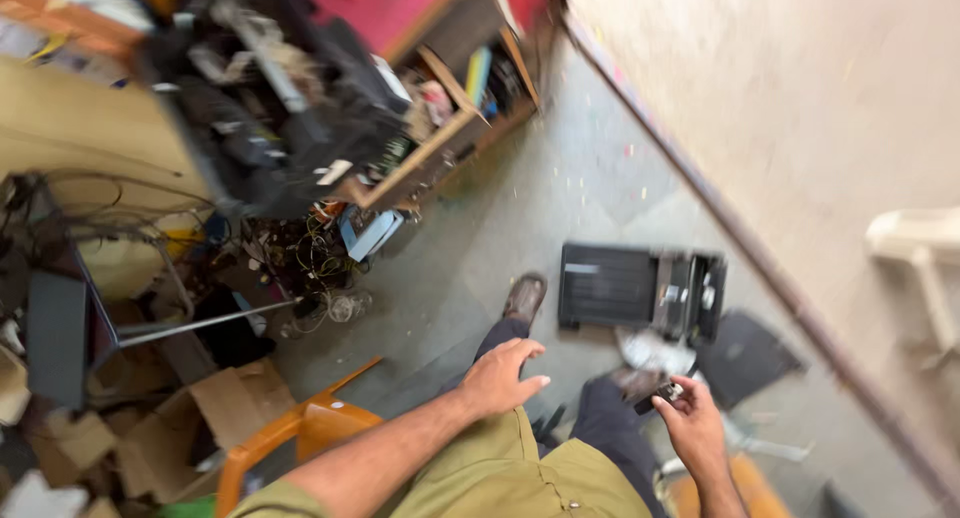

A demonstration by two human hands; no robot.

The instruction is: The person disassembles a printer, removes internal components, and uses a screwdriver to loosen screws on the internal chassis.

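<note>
My right hand (692, 426) has its fingers (672, 398) pinched on a small dark part (664, 392), held low over my right knee; the blur hides what it is, though it looks hard and glints a little like metal or glossy plastic. A light pinch suits so small a piece, I judge, with the thumb on top so it cannot roll out. My left hand (500, 376) hangs empty above my left knee, fingers loosely apart and curled, touching nothing.

On the floor (560, 198) just beyond my shoe (523, 298) lies a printer (640, 293), a flat black plastic box with a ribbed top, and a dark panel (745, 356) beside it near the wall. The floor is smooth grey stone, speckled with bits. An orange plastic chair (300, 433) stands at my left, by torn brown cardboard (190, 428) and tangled wires (310, 253).
</note>
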